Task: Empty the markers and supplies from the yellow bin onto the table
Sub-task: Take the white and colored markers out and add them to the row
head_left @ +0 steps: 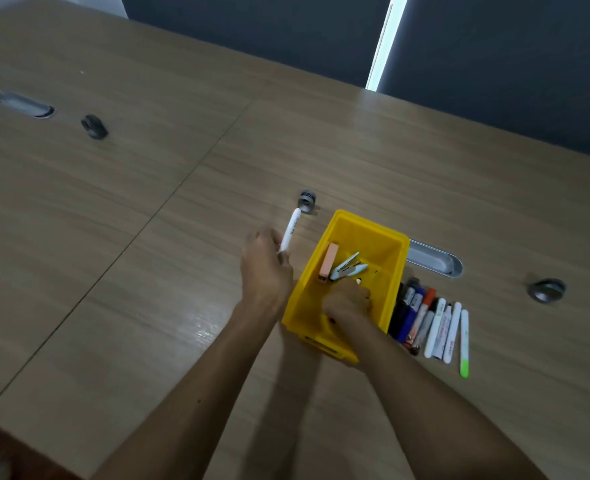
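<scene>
A yellow bin (388,239) stands on the wooden table (182,168). Inside it lie a peach-coloured stapler (329,266) and a light blue stapler (349,266). My left hand (265,268) is just left of the bin and holds a white marker (291,228) that points up and away. My right hand (349,299) is down inside the bin with its fingers curled; what it grips is hidden. A row of several markers (432,323) lies on the table right of the bin, with a green-tipped pen (464,341) at its right end.
A small grey roll (307,201) sits just beyond the bin. A metal cable slot (435,261) lies behind the bin, a round grommet (546,289) far right. Another slot (23,103) and a dark object (94,126) are at far left.
</scene>
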### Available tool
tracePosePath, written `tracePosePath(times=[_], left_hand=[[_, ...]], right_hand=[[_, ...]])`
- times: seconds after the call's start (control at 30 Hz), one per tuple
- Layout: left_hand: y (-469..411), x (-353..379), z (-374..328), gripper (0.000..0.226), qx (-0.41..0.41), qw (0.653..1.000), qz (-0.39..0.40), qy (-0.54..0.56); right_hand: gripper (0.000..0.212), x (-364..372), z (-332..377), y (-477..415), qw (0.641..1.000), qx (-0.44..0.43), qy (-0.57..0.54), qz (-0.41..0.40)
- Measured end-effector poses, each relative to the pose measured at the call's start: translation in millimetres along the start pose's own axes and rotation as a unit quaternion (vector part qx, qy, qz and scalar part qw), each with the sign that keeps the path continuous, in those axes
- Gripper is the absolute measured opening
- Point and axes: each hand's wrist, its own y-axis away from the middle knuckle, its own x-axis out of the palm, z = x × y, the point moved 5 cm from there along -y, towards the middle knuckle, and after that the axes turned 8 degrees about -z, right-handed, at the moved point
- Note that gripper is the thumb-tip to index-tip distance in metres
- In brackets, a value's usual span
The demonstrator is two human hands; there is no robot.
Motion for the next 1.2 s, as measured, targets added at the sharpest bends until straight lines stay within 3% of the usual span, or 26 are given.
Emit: tracePosePath(times=[0.2,0.4,0.5,0.6,0.67,0.77,0.83,0.93,1.2], left_hand=[[5,1,-1,0.022,0.000,1.000,-0.004,0.006],[16,0,-10,0.016,0.012,1.000,-0.017,0.008],[25,-2,-21,0.011,0.020,0.999,-0.032,0.020],[38,1,-39,0.011,0.048,0.997,-0.044,0.035],[50,7,-55,0.012,0.069,0.996,-0.041,0.049],[73,24,-83,0.014,0.099,0.991,-0.023,0.086],[91,39,-103,0.013,0.120,0.988,-0.012,0.098],[123,69,-130,0.010,0.144,0.987,0.026,0.072],[201,180,-154,0.009,0.061,0.972,0.226,-0.008]], right_hand=[[0.028,-5,-14,4,0.996,-0.004,-0.094,-0.002],[0.035,-57,-17,14,0.970,-0.020,-0.240,-0.041],[0.025,-89,-26,18,0.958,-0.058,-0.271,-0.080],[0.020,-113,-57,18,0.924,-0.060,-0.366,-0.096],[0.030,-121,-86,14,0.894,-0.034,-0.434,-0.111],[0.029,-127,-141,4,0.850,0.020,-0.509,-0.138],[0.030,-126,-181,-5,0.838,0.062,-0.525,-0.139],[0.032,-123,-236,-15,0.832,0.115,-0.524,-0.141],[0.029,-110,-330,-38,0.853,0.145,-0.483,-0.131]])
